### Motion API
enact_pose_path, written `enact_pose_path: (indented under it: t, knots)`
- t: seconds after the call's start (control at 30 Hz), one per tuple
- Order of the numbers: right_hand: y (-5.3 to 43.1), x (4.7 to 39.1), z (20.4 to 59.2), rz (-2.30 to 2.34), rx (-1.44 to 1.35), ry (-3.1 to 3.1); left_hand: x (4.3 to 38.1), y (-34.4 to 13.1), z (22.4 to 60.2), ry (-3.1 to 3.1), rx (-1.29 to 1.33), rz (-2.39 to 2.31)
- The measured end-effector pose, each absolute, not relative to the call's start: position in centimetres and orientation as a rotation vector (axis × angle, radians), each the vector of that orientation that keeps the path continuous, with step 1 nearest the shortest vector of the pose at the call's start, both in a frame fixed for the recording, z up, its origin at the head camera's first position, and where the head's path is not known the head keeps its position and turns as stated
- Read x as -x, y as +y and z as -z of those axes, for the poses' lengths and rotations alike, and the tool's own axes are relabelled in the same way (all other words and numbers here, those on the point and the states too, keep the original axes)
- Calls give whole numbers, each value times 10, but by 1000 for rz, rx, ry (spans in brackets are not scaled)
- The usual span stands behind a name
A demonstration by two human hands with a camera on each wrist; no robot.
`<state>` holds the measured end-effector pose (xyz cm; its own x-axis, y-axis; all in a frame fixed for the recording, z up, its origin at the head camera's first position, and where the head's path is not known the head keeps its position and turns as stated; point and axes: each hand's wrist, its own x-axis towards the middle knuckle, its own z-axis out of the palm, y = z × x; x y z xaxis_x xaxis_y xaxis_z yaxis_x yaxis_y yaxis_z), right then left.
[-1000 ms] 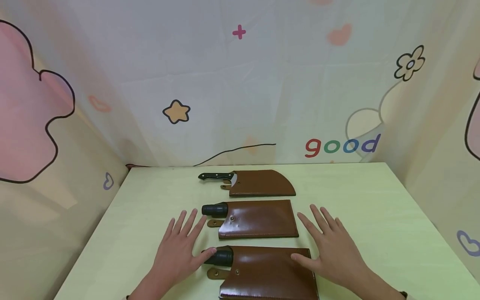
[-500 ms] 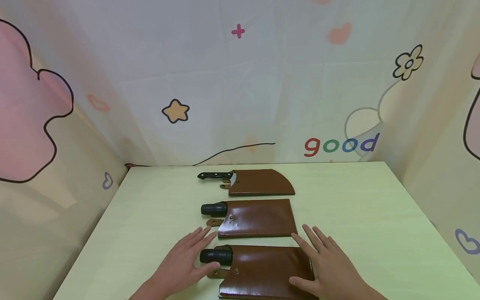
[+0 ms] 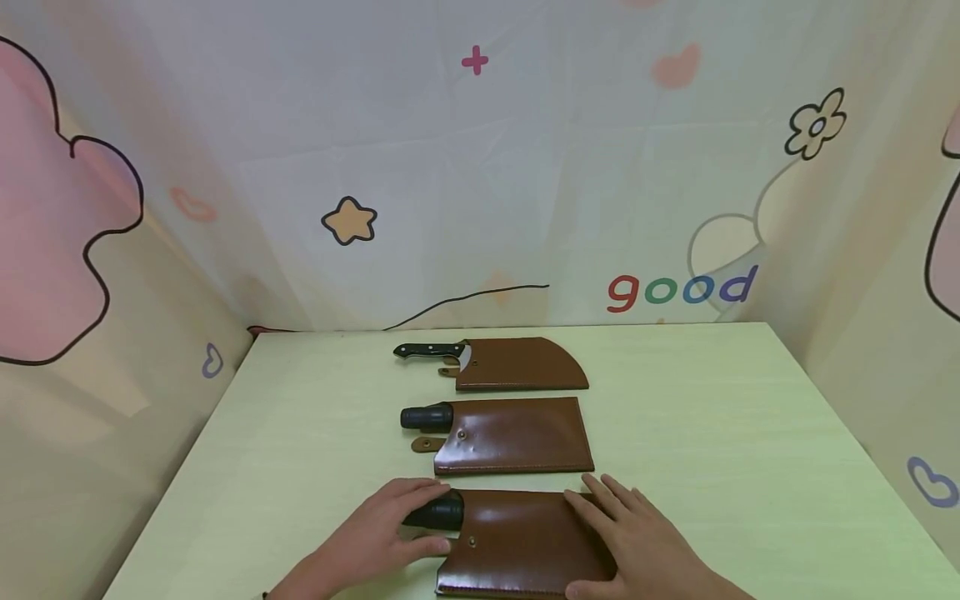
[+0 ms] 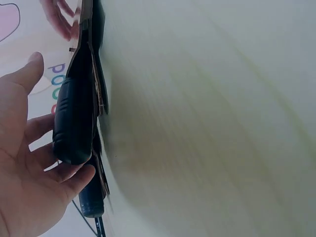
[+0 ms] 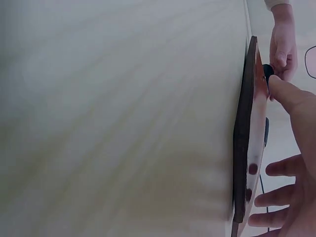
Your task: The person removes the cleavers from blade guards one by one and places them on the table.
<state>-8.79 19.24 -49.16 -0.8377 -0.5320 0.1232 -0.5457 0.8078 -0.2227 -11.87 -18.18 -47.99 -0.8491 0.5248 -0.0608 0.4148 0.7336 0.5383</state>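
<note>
Three cleavers lie one behind another, each in a brown leather sheath with its handle to the left. My left hand (image 3: 367, 537) is at the black handle (image 3: 441, 512) of the nearest cleaver, thumb over its snap strap. In the left wrist view the fingers (image 4: 42, 158) lie loosely beside the handle (image 4: 73, 123), with the thumb apart from it. My right hand (image 3: 648, 546) is spread over the right end of the nearest sheath (image 3: 517, 533). The right wrist view shows its fingers slightly off the leather (image 5: 256, 133).
Behind are the middle sheath (image 3: 517, 437) and the far, curved sheath (image 3: 525, 364), whose cleaver has a riveted black handle (image 3: 429, 351). All lie on a pale green table (image 3: 720, 417), enclosed by a printed curtain (image 3: 450, 167) at the back and sides.
Both hands have come down toward the nearest sheathed cleaver, the left to its handle and the right to its right end. The cleavers have not moved.
</note>
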Motion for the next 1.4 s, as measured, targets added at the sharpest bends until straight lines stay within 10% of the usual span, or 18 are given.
enact_pose_path:
  t: [1.4]
  knots:
    - [192, 90, 486, -298, -1063, -2885, 129, -172, 478, 2741, -761, -841]
